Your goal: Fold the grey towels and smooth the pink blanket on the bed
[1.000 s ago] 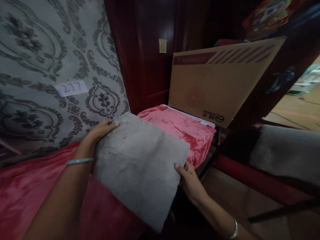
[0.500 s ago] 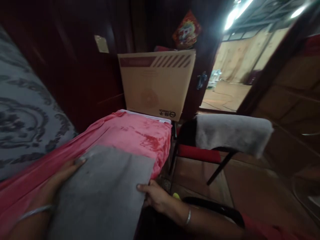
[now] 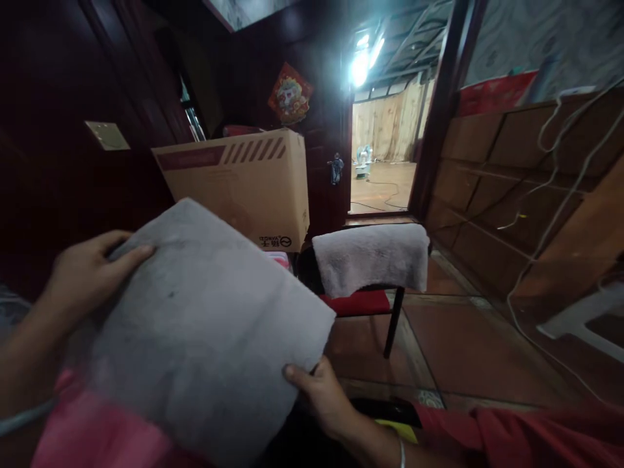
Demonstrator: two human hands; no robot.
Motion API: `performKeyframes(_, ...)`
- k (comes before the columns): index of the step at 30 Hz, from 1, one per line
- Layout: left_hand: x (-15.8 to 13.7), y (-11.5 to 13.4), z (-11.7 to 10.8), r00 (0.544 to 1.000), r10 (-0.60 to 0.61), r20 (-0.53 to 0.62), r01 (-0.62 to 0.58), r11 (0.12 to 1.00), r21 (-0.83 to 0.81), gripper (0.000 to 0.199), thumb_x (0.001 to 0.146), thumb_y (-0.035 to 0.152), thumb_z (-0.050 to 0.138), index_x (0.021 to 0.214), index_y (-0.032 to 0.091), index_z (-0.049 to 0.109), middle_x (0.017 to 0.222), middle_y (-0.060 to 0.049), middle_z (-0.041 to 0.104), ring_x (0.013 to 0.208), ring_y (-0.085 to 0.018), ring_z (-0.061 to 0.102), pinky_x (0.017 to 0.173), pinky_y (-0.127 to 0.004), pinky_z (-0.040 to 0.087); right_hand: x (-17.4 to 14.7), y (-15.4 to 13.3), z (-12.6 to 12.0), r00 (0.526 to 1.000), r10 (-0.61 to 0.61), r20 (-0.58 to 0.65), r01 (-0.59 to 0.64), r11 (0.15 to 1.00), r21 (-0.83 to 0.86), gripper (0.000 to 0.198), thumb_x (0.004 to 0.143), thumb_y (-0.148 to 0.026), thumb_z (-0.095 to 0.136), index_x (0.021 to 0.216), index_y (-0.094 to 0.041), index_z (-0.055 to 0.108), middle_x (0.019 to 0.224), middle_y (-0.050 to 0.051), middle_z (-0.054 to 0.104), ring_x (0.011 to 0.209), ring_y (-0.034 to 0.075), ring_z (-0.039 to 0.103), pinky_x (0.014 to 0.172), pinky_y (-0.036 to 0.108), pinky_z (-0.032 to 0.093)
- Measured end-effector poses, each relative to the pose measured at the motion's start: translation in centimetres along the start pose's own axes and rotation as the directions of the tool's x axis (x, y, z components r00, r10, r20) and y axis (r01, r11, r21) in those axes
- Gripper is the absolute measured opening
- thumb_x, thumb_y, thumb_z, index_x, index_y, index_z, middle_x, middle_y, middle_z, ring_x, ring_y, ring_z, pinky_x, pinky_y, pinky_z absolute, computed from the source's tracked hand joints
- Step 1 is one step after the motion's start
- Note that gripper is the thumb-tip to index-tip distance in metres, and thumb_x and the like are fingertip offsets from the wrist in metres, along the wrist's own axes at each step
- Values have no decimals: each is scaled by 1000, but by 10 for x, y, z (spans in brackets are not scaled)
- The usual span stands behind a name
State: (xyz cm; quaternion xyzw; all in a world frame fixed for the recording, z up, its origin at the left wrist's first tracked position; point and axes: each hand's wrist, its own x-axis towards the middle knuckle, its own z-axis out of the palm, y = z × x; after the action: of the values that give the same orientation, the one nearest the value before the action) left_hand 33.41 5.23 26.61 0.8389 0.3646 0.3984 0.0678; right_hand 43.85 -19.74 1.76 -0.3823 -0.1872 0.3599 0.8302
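A folded grey cloth [image 3: 209, 318] is held up in front of me, spread fairly flat and tilted. My left hand [image 3: 92, 266] pinches its upper left edge between thumb and fingers. At the lower right edge, my right hand [image 3: 316, 390] grips it with the thumb on top and the fingers underneath. Pink fabric [image 3: 102, 422] shows below the cloth, which hides most of it. Each wrist has a pale bracelet.
Behind the cloth stands a large cardboard box [image 3: 244, 188]. A black chair with a red seat [image 3: 361, 303] has a grey-white towel [image 3: 373, 257] over its backrest. Loose cables [image 3: 550, 240] hang at the right, near a white plastic stool [image 3: 585, 312]. An open doorway [image 3: 383, 149] lies ahead.
Both hands have raised the grey cloth off the pink-covered surface, and it is now turned and tilted toward the box. The view has swung to the right.
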Motion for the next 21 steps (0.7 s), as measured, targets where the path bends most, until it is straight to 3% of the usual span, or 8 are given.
performKeyframes(3,30,76,21,976,211,-45,-215,971,-109,38,72,55,63,94,24,72,76,5,66,73,-14,55,69,-27,43,-2,-27,-27,971,-171,-169,171,985,-16,57,58,-55,91,99,-19,76,97,8,79,89,25,71,86,39,56)
performKeyframes(6,49,149,41,902,424,-82,-432,882,-190,48,73,56,60,99,19,73,84,3,67,77,-12,52,78,-27,42,-1,-49,-51,892,-313,-326,304,949,-78,60,59,-54,91,106,-19,76,93,8,79,93,26,71,88,40,57)
performKeyframes(10,61,228,64,801,596,-56,-590,768,-249,49,81,53,59,106,13,71,92,1,65,85,-12,53,91,-27,41,6,-74,-78,781,-424,-458,404,903,-146,61,62,-52,89,112,-19,75,94,8,78,94,27,71,88,41,58)
performKeyframes(15,79,300,100,685,728,-31,-696,642,-321,42,83,40,66,106,6,71,90,-1,66,84,-12,51,94,-29,40,19,-96,-99,685,-473,-553,467,869,-164,60,61,-52,88,108,-16,76,96,10,78,97,28,71,91,44,57)
performKeyframes(21,99,354,152,626,779,38,-732,604,-314,33,80,38,67,103,14,74,88,-4,68,86,-19,56,88,-35,43,29,-119,-117,631,-497,-596,471,856,-216,58,65,-53,85,107,-15,76,99,10,78,102,29,70,97,46,54)
